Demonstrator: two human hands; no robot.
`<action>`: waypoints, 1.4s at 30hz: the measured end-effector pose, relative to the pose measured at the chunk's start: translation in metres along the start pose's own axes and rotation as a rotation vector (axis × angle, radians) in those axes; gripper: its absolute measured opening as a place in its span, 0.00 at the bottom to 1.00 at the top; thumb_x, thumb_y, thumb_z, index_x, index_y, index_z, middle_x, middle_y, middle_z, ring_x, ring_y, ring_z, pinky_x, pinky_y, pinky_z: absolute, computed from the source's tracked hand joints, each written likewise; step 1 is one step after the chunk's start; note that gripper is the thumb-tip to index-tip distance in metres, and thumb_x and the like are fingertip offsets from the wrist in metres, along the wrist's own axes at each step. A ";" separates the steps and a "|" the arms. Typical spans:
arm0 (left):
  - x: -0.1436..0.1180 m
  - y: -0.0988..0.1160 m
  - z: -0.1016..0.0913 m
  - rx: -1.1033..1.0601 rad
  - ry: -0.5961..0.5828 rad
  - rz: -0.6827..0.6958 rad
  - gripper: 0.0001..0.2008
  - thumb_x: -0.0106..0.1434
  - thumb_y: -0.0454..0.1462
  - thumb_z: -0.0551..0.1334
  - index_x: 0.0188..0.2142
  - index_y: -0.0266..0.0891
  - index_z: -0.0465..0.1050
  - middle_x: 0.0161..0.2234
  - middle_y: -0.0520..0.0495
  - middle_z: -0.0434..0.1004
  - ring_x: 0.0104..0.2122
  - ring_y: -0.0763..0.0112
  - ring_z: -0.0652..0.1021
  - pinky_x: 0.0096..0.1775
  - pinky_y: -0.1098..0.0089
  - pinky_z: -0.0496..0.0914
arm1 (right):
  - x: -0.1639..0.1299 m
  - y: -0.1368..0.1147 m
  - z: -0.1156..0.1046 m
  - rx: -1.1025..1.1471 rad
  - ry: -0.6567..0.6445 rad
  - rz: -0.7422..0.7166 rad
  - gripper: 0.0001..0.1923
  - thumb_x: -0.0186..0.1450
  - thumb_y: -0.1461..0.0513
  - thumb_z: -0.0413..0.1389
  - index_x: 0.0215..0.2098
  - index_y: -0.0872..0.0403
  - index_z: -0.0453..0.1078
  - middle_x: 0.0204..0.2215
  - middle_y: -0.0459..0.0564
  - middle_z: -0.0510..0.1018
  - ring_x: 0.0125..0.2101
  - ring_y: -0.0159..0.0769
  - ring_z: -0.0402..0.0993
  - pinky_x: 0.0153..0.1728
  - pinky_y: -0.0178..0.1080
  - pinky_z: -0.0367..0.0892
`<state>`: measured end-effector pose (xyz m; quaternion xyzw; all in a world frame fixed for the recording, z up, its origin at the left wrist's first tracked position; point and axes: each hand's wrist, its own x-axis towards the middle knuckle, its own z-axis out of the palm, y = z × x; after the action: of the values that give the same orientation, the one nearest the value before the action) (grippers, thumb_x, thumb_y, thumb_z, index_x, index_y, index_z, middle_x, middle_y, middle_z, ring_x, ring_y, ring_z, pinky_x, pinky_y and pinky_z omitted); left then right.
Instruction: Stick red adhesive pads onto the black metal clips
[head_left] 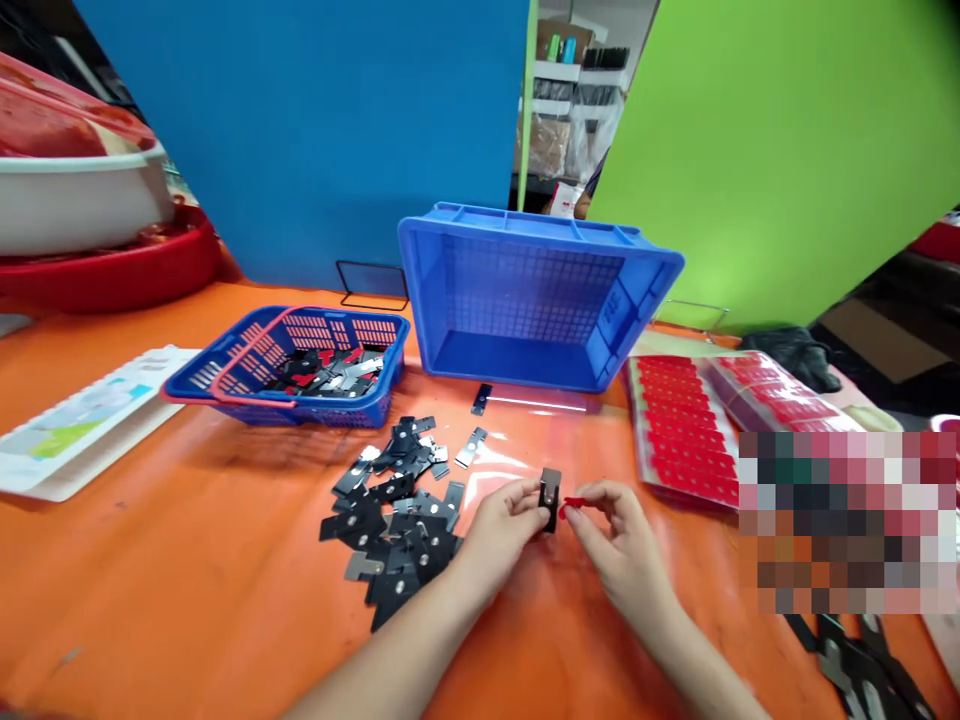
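My left hand (508, 522) is closed on a small flat black plate (550, 490) with a slot in it, held upright above the orange table. Between the thumb and fingers of my right hand (616, 530) is a small red piece (570, 505), close to the plate's right edge; whether the two touch I cannot tell. A loose heap of similar black plates (409, 530) spreads to the left of my hands. Two single plates lie apart from it, one a plate with a round hole (471, 447), the other a plate (481, 399) near the blue crate.
A blue basket (285, 410) holding black and red pieces stands at the left. Behind my hands a blue crate (517, 372) lies on its side, open towards me. Sheets of red pieces (682, 425) lie to the right. More black parts (862, 660) are at the lower right.
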<state>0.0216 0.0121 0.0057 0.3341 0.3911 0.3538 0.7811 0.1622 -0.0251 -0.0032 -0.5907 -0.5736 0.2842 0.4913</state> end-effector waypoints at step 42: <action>-0.004 0.002 0.004 0.060 -0.015 -0.086 0.21 0.49 0.30 0.58 0.45 0.39 0.69 0.22 0.54 0.67 0.25 0.77 0.69 0.32 0.73 0.64 | 0.008 0.009 0.002 -0.044 -0.171 0.009 0.04 0.61 0.64 0.48 0.35 0.51 0.62 0.33 0.48 0.70 0.35 0.34 0.68 0.35 0.38 0.66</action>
<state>0.0221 0.0084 0.0103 0.3430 0.4095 0.3056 0.7882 0.1651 -0.0156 -0.0104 -0.5773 -0.6169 0.3234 0.4261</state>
